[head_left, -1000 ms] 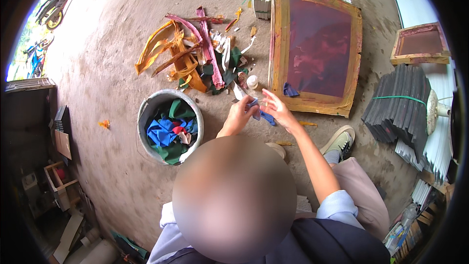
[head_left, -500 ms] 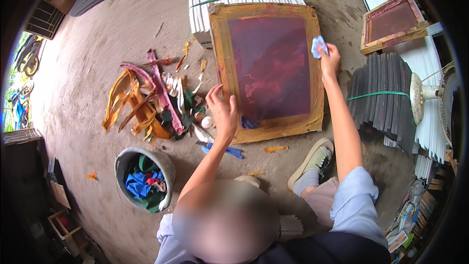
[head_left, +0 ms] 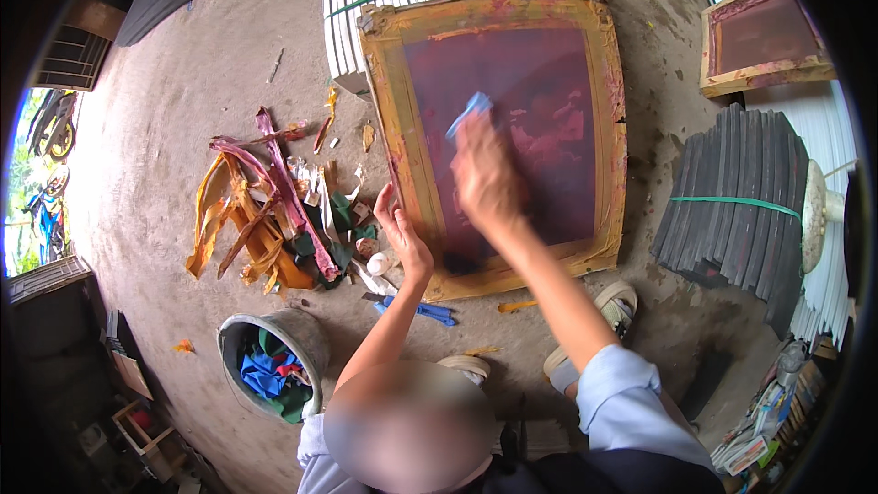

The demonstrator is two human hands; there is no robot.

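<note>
A wooden screen-printing frame (head_left: 608, 160), stained yellow-brown, is tilted with its far end resting on a strapped white stack. Its mesh (head_left: 558, 192) is dark purple with reddish smears. My right hand (head_left: 489, 169) is over the middle of the mesh, blurred by motion, closed on a crumpled light blue cloth (head_left: 470, 115). Beside the frame's lower left edge is my left hand (head_left: 403, 236), its fingers stretched out and touching the edge. A dark patch lies at the mesh's near left corner, too blurred to make out.
White strapped boards (head_left: 352, 37) stand behind the frame. Orange and pink scraps (head_left: 261, 220) are heaped on the floor to the left, near a bucket (head_left: 315, 348) of coloured rags. To the right are strapped black boards (head_left: 732, 192) and a smaller screen frame (head_left: 768, 78).
My right hand has swung left with the cloth, from beyond the frame's right edge to over the mesh. My left hand stays by the left edge. The whole view has shifted slightly.
</note>
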